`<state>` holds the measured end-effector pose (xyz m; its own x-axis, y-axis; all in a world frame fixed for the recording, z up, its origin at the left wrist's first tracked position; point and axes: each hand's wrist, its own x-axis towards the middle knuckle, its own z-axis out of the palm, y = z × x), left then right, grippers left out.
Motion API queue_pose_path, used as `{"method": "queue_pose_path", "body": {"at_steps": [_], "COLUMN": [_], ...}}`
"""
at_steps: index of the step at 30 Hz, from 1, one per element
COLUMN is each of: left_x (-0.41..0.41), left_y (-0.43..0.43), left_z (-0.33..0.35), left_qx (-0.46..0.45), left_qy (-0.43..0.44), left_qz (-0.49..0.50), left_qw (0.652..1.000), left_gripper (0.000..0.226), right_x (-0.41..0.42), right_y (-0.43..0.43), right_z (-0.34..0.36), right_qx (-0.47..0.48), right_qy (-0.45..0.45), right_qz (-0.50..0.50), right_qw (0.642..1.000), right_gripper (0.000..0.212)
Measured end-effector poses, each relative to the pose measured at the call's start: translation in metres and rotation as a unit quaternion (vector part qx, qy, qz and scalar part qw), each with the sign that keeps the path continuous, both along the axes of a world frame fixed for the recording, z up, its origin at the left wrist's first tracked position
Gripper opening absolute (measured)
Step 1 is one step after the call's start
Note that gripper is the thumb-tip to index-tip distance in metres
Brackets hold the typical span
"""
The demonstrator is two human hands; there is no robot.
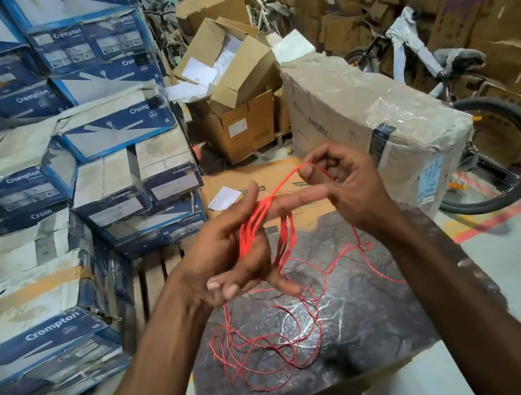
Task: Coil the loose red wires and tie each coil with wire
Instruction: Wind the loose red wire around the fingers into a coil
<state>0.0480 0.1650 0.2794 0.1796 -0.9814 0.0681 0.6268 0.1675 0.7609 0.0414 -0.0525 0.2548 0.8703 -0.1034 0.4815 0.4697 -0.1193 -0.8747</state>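
Note:
A thin red wire runs between both hands above a dark wrapped box. My left hand carries several turns of it as a coil, looped over the outstretched index finger and across the palm, with the other fingers curled. My right hand pinches the wire's running strand just right of the left fingertip. The loose rest of the red wire hangs from the coil and lies in tangled loops on the box top.
The dark plastic-wrapped box stands right in front of me. Stacked blue Crompton cartons fill the left. A large wrapped carton and a bicycle stand on the right. Open brown boxes sit behind.

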Motion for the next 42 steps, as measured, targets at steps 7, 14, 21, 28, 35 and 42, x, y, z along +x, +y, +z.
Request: {"method": "queue_pose_path", "body": {"at_steps": [7, 14, 21, 28, 35, 42], "left_x": [0.009, 0.031, 0.043, 0.050, 0.038, 0.006], "left_y": [-0.002, -0.007, -0.014, -0.023, -0.031, -0.035], "left_z": [0.026, 0.031, 0.010, 0.000, -0.046, -0.049], "left_qx": [-0.210, -0.149, -0.112, 0.043, 0.310, 0.255], "left_qy": [0.102, 0.090, 0.205, 0.072, -0.488, -0.354], "left_qz": [0.021, 0.176, 0.282, 0.505, 0.347, 0.279], "left_qw": [0.972, 0.969, 0.930, 0.859, 0.738, 0.855], "left_gripper": [0.066, 0.060, 0.055, 0.047, 0.048, 0.049], "right_x": [-0.014, -0.034, -0.060, -0.084, -0.067, -0.023], "right_y": [0.015, 0.009, 0.005, 0.004, -0.012, -0.030], "right_z": [-0.045, -0.088, -0.112, -0.077, -0.017, -0.002], "right_qx": [0.012, -0.026, -0.259, -0.476, -0.397, -0.320], "right_qy": [0.102, 0.153, 0.158, 0.080, -0.040, -0.052], "right_qz": [0.013, 0.005, -0.071, 0.011, 0.007, -0.068], "right_qw": [0.995, 0.988, 0.950, 0.876, 0.917, 0.944], "right_gripper": [0.026, 0.034, 0.031, 0.027, 0.022, 0.006]}}
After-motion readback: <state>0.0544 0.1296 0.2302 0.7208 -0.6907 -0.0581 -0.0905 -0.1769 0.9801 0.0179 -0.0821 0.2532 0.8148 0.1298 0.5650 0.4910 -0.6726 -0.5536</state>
